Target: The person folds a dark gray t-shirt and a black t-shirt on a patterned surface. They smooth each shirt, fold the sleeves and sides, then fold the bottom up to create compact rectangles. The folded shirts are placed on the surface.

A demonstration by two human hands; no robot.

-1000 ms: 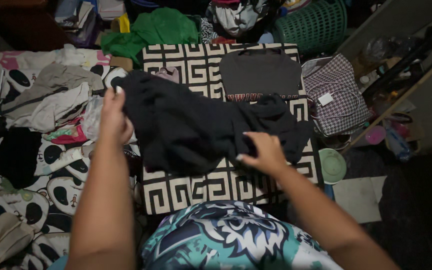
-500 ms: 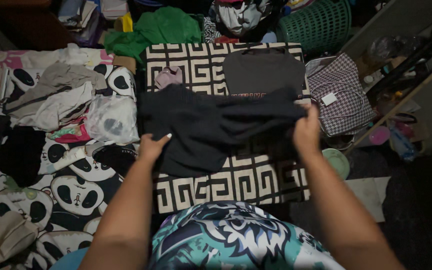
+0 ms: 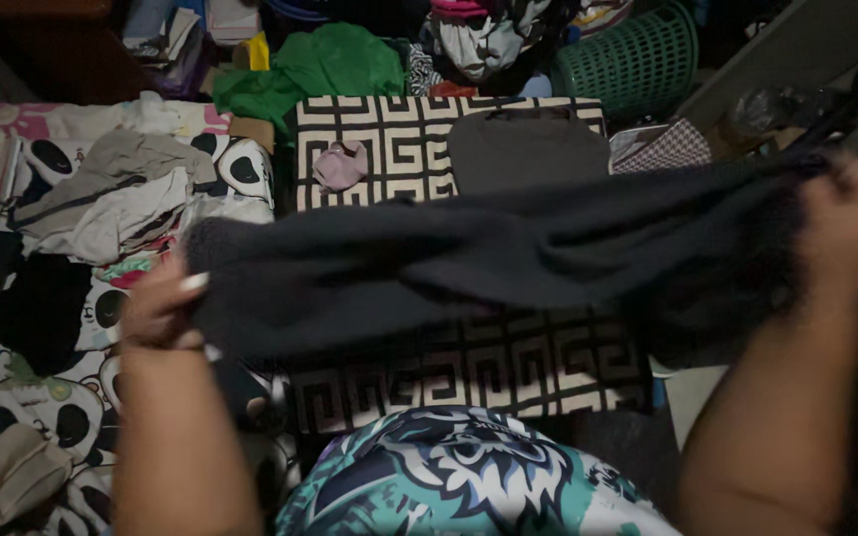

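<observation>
A dark grey, almost black garment (image 3: 489,258) is stretched wide across the middle of the head view, lifted above the black-and-white patterned mat (image 3: 389,139). My left hand (image 3: 156,308) grips its left end near the panda-print sheet. My right hand (image 3: 841,223) grips its right end, raised and blurred at the frame's right side. A folded dark grey shirt (image 3: 528,149) lies on the mat behind the stretched garment. A small pink cloth (image 3: 340,164) lies on the mat to its left.
A heap of grey and white clothes (image 3: 111,194) sits on the panda-print sheet (image 3: 52,397) at left. Green fabric (image 3: 320,65) and a green laundry basket (image 3: 638,55) stand at the back. A checked bag (image 3: 662,149) lies right of the mat.
Both hands have moved apart and upward, pulling the dark garment out wide and off the mat. The right hand has swung far to the right, the left hand further left.
</observation>
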